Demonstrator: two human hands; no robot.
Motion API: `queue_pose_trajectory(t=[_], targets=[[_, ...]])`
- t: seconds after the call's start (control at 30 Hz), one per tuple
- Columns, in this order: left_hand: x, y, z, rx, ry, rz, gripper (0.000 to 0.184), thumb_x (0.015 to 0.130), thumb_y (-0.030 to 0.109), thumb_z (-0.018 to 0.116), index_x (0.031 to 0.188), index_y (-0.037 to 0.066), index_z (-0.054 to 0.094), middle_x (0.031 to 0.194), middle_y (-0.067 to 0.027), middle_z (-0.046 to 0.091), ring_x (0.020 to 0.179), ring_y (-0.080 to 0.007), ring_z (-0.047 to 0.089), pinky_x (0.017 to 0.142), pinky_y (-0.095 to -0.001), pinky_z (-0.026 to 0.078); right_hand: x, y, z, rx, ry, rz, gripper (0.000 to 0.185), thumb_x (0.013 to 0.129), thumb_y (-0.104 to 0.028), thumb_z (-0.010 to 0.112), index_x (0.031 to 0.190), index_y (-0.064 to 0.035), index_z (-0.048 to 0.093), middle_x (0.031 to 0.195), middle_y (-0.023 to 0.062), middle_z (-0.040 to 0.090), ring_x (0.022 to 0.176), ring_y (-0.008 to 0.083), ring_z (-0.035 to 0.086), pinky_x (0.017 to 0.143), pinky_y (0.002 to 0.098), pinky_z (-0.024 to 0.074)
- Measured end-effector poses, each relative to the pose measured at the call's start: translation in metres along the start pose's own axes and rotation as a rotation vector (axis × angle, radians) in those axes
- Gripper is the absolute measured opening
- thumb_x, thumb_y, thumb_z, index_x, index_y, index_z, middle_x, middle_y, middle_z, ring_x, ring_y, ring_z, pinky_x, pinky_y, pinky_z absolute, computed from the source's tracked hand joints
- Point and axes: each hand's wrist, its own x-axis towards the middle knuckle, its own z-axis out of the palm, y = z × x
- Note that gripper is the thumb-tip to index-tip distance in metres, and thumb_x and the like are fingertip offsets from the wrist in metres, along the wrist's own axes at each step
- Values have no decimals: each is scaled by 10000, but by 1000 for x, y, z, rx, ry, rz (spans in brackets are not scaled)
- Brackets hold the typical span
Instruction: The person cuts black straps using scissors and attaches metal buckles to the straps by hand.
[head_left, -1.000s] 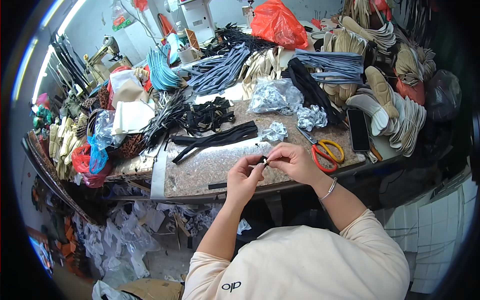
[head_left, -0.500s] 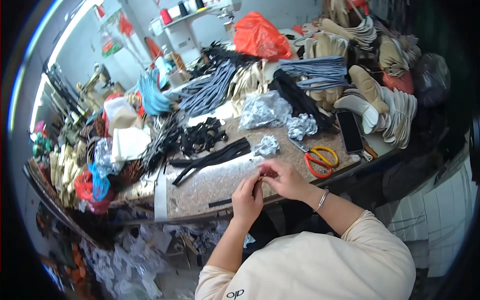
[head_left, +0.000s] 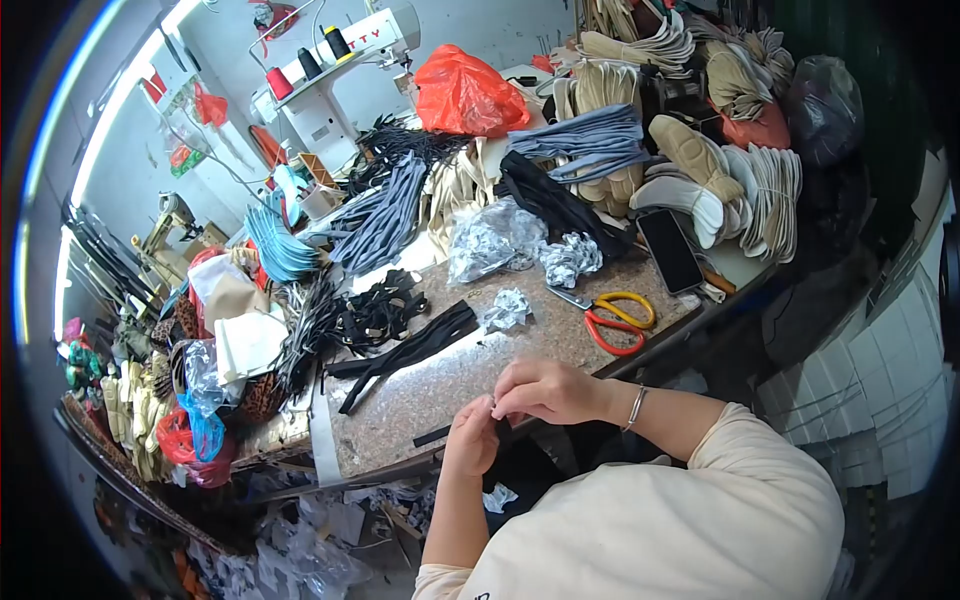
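My left hand point(head_left: 470, 442) and my right hand point(head_left: 550, 390) meet at the front edge of the table, fingertips pinched together. Whatever they hold is too small and too covered by the fingers to name. A short black strip point(head_left: 432, 437) lies on the tabletop just left of my left hand. Beyond the hands are a small crumpled piece of silver foil point(head_left: 507, 310) and a pair of scissors point(head_left: 622, 322) with one red and one yellow handle loop. Two longer black strips point(head_left: 410, 350) lie to the left of the foil.
A phone point(head_left: 670, 250) lies right of the scissors. Behind are a clear bag with silver contents point(head_left: 495, 240), blue-grey strips point(head_left: 385, 215), a red plastic bag point(head_left: 468, 92) and a sewing machine point(head_left: 340, 80). Bundled insole-shaped pieces point(head_left: 770, 195) crowd the right; bags and cloth fill the left.
The camera view has shifted, so the table's contents sit further left. Both hands stay together, now closer to the table's edge, with the right hand's fingers more stretched toward the left fingertips.
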Motion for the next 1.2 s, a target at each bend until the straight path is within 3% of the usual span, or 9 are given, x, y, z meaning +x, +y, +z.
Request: queue_pose_trajectory(t=[0.2,0.33,0.5,0.7,0.83,0.87,1.0,1.2], targets=[[-5,-2,-2,-129,25,-32,150,887,86,509,967,-10,593,911,-120,622,839,-182,592,778,-264,471,1,-3,3,7,20,-49,200,731,48,635,896,-66,636,917,42,598,722,184,556,625,242,464],[-6,-11,6,27,264,151,128,844,3,552,962,-14,598,924,-104,617,838,-157,569,778,-222,443,-9,-11,9,132,107,307,192,734,56,636,893,-53,635,920,49,605,735,162,567,623,234,469],[-10,-17,20,186,381,232,145,821,-38,565,959,-11,601,922,-97,617,822,-146,568,763,-203,440,-15,-17,15,125,165,563,189,752,62,623,917,-30,629,916,54,612,727,133,577,631,223,483],[-11,-30,31,433,434,410,114,840,-19,551,940,-4,603,909,-88,613,787,-137,563,734,-199,442,-26,-11,21,323,179,693,169,776,59,608,934,1,616,891,56,611,717,113,582,647,207,494],[-9,-38,28,856,393,724,104,843,-17,552,940,-1,585,902,-77,609,748,-130,551,714,-203,443,-26,-12,23,716,279,877,121,795,52,593,911,25,615,864,54,609,706,112,589,659,193,502],[-9,-38,29,855,391,722,104,843,-17,552,940,-1,585,902,-77,609,748,-130,551,714,-203,443,-25,-12,23,715,281,879,121,795,52,593,911,25,615,864,54,609,706,112,589,659,193,502],[-7,-36,34,-22,368,370,134,834,-41,537,958,5,561,896,-67,596,729,-133,537,694,-212,437,-16,-14,18,661,235,917,90,808,51,577,887,25,613,840,53,604,706,107,590,650,193,505],[-9,-42,29,36,388,407,159,829,-53,528,976,6,548,930,-76,585,784,-148,534,725,-225,432,-14,-17,22,468,217,800,94,808,31,587,893,19,624,809,49,617,666,88,575,613,180,489]])
